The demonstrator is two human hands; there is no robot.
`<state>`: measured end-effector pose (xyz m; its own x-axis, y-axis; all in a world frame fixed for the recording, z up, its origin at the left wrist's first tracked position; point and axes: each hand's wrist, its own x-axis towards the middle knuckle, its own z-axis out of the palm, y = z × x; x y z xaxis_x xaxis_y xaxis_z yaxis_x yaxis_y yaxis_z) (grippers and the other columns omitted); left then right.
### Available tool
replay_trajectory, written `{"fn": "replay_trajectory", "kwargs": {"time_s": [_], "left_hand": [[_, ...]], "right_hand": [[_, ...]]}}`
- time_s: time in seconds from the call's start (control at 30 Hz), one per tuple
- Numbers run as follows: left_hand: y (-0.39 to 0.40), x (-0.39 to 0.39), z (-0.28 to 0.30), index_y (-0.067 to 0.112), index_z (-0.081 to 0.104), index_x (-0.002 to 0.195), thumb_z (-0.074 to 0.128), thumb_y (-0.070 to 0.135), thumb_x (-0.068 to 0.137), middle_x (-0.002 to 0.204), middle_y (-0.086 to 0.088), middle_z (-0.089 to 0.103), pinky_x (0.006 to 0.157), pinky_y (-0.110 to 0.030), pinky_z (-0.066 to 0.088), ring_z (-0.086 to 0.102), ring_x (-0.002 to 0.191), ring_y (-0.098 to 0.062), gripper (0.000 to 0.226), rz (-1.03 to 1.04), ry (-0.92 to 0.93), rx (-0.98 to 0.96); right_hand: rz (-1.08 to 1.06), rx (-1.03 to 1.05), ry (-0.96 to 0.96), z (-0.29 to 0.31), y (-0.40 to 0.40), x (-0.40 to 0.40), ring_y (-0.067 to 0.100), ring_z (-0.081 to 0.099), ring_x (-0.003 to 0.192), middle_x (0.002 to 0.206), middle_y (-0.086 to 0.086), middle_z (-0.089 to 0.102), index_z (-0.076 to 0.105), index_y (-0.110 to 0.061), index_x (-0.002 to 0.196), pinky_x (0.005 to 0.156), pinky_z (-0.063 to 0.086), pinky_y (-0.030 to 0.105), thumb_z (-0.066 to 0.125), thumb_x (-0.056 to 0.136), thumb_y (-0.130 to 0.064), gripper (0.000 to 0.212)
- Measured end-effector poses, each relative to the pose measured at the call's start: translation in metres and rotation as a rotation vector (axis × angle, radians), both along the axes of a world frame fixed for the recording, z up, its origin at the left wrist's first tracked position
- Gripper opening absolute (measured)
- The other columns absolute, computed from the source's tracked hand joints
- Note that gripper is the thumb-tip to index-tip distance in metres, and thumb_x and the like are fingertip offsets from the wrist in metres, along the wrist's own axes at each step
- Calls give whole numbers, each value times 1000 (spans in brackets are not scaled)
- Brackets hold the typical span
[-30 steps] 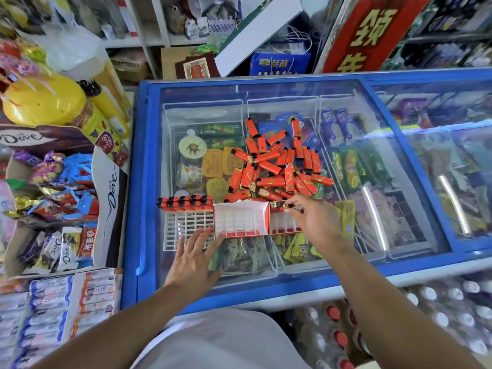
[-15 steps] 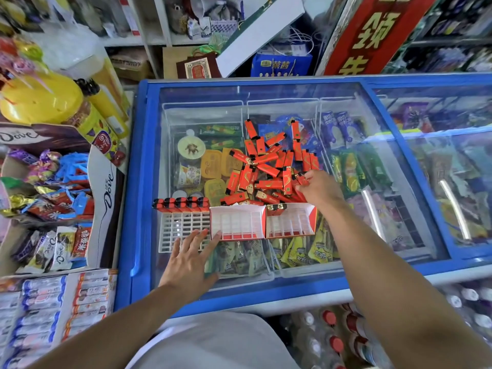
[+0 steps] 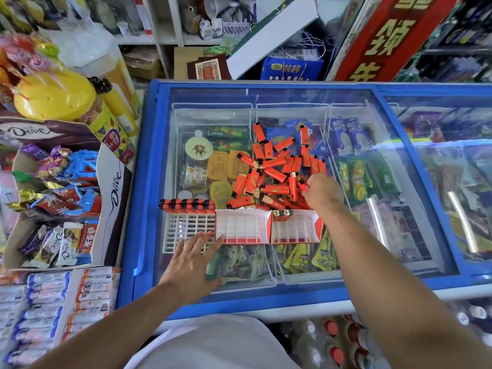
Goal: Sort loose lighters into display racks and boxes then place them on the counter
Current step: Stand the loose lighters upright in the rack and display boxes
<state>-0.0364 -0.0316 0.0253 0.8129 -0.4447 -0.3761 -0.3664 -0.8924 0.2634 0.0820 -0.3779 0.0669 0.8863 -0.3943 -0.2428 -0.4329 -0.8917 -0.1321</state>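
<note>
I'm moving my right hand [image 3: 322, 191] from the right box [image 3: 295, 229] back to the lighter pile [image 3: 277, 171], fingers pinching another lighter; left hand [image 3: 193, 262] staying flat, fingers spread, beside the white rack [image 3: 186, 230].

The freezer lid [image 3: 359, 123] is clear glass, glossy and streaked with glare, set in a smooth blue plastic frame [image 3: 149, 182]. On it the lighters [image 3: 277, 171] look like shiny orange plastic with dark caps (a few catch gold print). The white grid rack [image 3: 186, 230] is matt moulded plastic; the two open boxes [image 3: 269, 230] beside it are thin card, white inside, red at the edge. The Dove carton [image 3: 111, 193] is printed cardboard, and its wrappers glint like foil.
</note>
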Motion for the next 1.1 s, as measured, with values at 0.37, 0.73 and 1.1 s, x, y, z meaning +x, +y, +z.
{"fn": "replay_trajectory", "kwargs": {"time_s": [0.37,0.73,1.1], "left_hand": [[0,-1,1,41,-16,157,47,77,85,169,-1,-1,126,-52,3,-6,155,-26,102,-30,14,43],[6,-5,-9,41,-8,158,54,66,90,169,0,3,124,-48,-7,-7,156,-22,96,14,-8,-106],[4,-6,-7,39,-9,159,50,65,93,170,2,2,123,-50,-11,-10,155,-24,91,-18,-3,-62]], "right_hand": [[151,347,-333,49,40,-43,10,66,79,100,-11,70,59,-28,113,76,58,37,72,91,-34,26],[270,278,-168,68,17,-78,10,62,85,104,-11,67,58,-29,122,78,52,33,60,98,-40,26],[241,175,-99,32,15,-93,7,67,95,111,-12,72,64,-32,112,74,53,25,67,94,-36,19]]}}
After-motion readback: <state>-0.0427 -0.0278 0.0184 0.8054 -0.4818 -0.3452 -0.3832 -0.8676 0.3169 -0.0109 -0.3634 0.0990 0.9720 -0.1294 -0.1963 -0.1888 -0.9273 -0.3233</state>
